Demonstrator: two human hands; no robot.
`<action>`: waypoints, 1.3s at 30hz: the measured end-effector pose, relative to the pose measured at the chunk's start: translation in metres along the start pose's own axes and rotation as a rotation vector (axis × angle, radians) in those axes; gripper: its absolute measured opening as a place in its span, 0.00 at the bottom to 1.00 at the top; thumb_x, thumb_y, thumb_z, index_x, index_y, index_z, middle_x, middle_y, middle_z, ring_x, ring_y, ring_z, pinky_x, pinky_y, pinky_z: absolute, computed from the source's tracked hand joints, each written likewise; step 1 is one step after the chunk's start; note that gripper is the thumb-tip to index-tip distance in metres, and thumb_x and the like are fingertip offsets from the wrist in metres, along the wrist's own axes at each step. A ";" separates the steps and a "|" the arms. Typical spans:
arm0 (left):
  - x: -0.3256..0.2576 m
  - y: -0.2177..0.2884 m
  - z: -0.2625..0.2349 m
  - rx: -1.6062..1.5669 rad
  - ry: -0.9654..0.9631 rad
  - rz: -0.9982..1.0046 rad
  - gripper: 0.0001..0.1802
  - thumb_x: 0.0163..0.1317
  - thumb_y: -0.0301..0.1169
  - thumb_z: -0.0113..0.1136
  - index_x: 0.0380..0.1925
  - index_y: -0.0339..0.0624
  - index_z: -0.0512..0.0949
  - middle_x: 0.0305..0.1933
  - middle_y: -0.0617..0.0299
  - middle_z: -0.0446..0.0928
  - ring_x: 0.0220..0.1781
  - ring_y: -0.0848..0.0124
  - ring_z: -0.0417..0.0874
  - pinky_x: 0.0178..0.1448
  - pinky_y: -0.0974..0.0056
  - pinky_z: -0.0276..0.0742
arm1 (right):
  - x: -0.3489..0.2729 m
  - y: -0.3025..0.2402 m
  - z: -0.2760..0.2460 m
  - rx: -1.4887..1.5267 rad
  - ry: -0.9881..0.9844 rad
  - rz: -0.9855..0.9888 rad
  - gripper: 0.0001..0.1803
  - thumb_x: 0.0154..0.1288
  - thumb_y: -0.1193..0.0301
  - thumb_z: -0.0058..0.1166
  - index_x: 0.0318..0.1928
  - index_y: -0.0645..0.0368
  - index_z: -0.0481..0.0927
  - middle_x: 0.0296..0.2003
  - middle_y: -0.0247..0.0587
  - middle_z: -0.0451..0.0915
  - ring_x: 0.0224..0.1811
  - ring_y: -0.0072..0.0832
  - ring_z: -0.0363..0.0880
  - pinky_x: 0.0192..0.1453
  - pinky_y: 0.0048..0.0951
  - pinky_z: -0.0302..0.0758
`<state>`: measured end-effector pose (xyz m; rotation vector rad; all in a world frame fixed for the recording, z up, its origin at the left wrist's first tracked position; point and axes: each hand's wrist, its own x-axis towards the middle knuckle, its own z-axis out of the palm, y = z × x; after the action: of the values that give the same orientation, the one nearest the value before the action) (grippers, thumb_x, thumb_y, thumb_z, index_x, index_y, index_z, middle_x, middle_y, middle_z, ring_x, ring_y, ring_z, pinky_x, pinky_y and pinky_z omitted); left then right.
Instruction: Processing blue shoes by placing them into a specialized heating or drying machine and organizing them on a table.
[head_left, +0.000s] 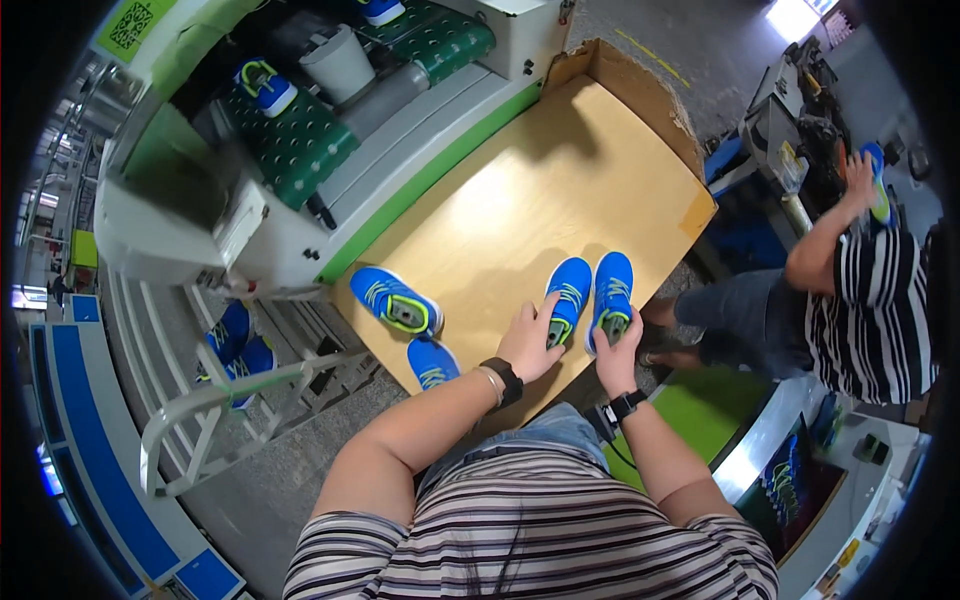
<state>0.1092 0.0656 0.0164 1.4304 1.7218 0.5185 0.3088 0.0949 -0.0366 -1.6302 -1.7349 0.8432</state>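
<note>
Two blue sneakers with yellow-green laces lie side by side near the right end of a light wooden tabletop [480,220], toes pointing away from me. My left hand [532,340] grips the left sneaker [571,285] at its heel and collar. Around the heel of the right sneaker [613,280] my right hand [617,357] is closed. Both shoe openings show a dark grey-green insert inside. To the left on the same top, another blue sneaker [385,295] rests with its opening toward me. A further blue sneaker [431,360] sits beside it, partly hidden by my left forearm.
Beyond the tabletop, a machine with a green studded conveyor [300,160] carries a blue sneaker [264,90] near a white bucket [338,62]. A metal rack [210,420] with blue shoes stands left. At right, a co-worker [860,310] holds a blue shoe. Torn cardboard [650,95] edges the far end.
</note>
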 end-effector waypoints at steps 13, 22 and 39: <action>-0.150 -0.037 -0.032 0.440 0.256 0.218 0.45 0.59 0.43 0.64 0.72 0.42 0.55 0.66 0.36 0.66 0.69 0.43 0.67 0.67 0.41 0.64 | -0.065 -0.034 0.028 0.058 -0.223 -0.103 0.43 0.60 0.74 0.58 0.72 0.64 0.51 0.63 0.65 0.61 0.68 0.58 0.60 0.73 0.46 0.60; -0.178 -0.097 0.008 -0.164 0.423 -0.128 0.47 0.55 0.34 0.68 0.72 0.41 0.54 0.75 0.25 0.39 0.79 0.36 0.44 0.78 0.52 0.52 | -0.065 -0.033 0.039 0.146 -0.172 -0.108 0.42 0.60 0.74 0.59 0.72 0.63 0.52 0.60 0.69 0.68 0.65 0.60 0.67 0.69 0.46 0.65; -0.183 -0.120 -0.028 -0.744 0.229 -0.191 0.24 0.70 0.32 0.59 0.63 0.34 0.69 0.55 0.53 0.79 0.53 0.70 0.81 0.58 0.66 0.76 | -0.093 -0.035 0.042 0.134 -0.202 -0.101 0.44 0.62 0.73 0.59 0.73 0.63 0.49 0.64 0.69 0.64 0.68 0.59 0.64 0.72 0.46 0.62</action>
<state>0.0175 -0.1348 0.0026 0.6894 1.5622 1.1059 0.2596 -0.0014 -0.0348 -1.3982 -1.8367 1.0819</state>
